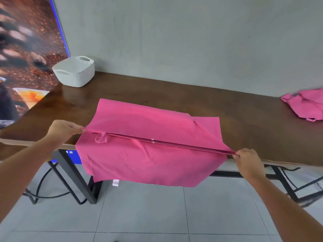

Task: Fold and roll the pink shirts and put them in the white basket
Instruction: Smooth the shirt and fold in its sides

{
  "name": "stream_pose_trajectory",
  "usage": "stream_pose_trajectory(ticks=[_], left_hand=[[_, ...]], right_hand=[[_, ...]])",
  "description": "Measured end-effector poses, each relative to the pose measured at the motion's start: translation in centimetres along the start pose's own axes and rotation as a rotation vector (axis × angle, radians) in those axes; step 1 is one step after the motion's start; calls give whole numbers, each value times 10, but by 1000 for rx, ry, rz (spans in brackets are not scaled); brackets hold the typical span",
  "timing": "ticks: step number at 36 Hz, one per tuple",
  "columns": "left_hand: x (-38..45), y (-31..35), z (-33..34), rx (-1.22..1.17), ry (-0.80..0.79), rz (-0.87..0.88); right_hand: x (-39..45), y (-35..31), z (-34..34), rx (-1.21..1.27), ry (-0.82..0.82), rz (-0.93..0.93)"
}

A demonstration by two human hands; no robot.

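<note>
At frame centre, the person's left hand (65, 128) and right hand (248, 158) each pinch an end of a pink shirt (150, 137) mid-fold over the table (244, 130) edge, while a second shirt (305, 105) waits far right and the white basket (74, 72), upper left, seemingly holds none yet.

- The pink shirt (148, 137) is stretched taut between the hands, covering the near middle of the bench (244, 130) and hanging over its front edge.
- Bare wood lies open between that shirt and the white basket (74, 71) at the far left corner.
- A second pink shirt (307, 105) heaps at the far right.
- The grey wall (192, 41) closes the back edge.
</note>
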State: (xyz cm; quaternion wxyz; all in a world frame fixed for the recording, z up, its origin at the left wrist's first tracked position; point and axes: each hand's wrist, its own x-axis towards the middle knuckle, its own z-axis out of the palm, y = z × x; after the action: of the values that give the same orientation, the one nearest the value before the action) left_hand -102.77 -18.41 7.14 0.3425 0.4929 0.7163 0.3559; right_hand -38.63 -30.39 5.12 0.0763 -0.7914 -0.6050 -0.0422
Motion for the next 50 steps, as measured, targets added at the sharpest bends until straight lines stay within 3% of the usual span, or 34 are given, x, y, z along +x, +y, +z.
stream_pose_trajectory(ticks=[8, 17, 32, 43, 50], left_hand=[[-57, -15, 0, -84, -47, 15], [-111, -14, -5, -267, -160, 26], [-142, 7, 1, -302, -79, 3], [-148, 11, 8, -268, -17, 10], [-148, 7, 17, -254, -1, -18]], right_hand=[[-41, 39, 11, -79, -27, -47], [-80, 67, -10, 48, -73, -66], [-93, 96, -38, 99, -4, -3], [-85, 94, -59, 153, 162, 41], [-85, 97, -56, 138, 115, 90]])
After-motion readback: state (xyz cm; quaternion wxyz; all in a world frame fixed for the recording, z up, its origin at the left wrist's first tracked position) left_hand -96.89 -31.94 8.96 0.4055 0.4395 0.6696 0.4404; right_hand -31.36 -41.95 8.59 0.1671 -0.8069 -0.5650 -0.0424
